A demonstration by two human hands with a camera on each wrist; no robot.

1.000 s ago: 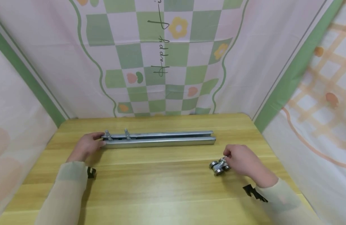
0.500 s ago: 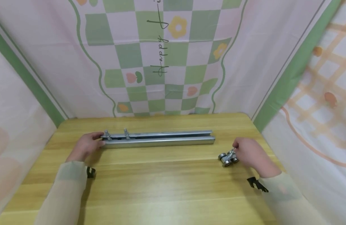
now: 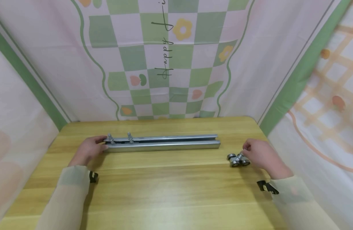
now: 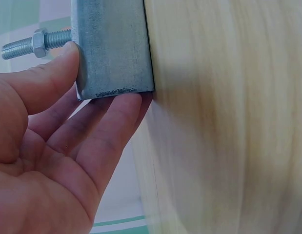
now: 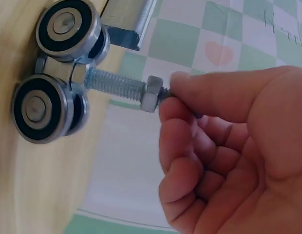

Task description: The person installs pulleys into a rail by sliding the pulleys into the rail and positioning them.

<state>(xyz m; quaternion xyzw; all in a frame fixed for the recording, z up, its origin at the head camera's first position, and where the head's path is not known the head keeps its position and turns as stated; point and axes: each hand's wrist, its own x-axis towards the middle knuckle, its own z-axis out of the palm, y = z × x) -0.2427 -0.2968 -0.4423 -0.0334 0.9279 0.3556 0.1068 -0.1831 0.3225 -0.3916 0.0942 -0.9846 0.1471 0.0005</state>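
A metal channel rail (image 3: 165,146) lies lengthwise on the table, slot up, with two threaded bolts with nuts (image 3: 130,138) standing out of the slot near its left end. My left hand (image 3: 88,149) holds that end; in the left wrist view the thumb rests at the rail's top edge beside a bolt (image 4: 39,43) and the fingertips touch the end face. Off the rail's right end, my right hand (image 3: 258,155) pinches the bolt tip of a roller trolley (image 3: 236,160) between thumb and forefinger. The right wrist view shows its wheels (image 5: 41,108) near the table and a nut (image 5: 151,93) on the bolt.
The wooden table (image 3: 165,191) carries the rail and trolley. A patterned cloth (image 3: 170,57) hangs right behind its far edge, with more cloth at both sides. Black straps (image 3: 266,187) sit on the wrists.
My right hand has moved right and away from me with the roller trolley, and the trolley has turned a little. My left hand and the rail have stayed in place.
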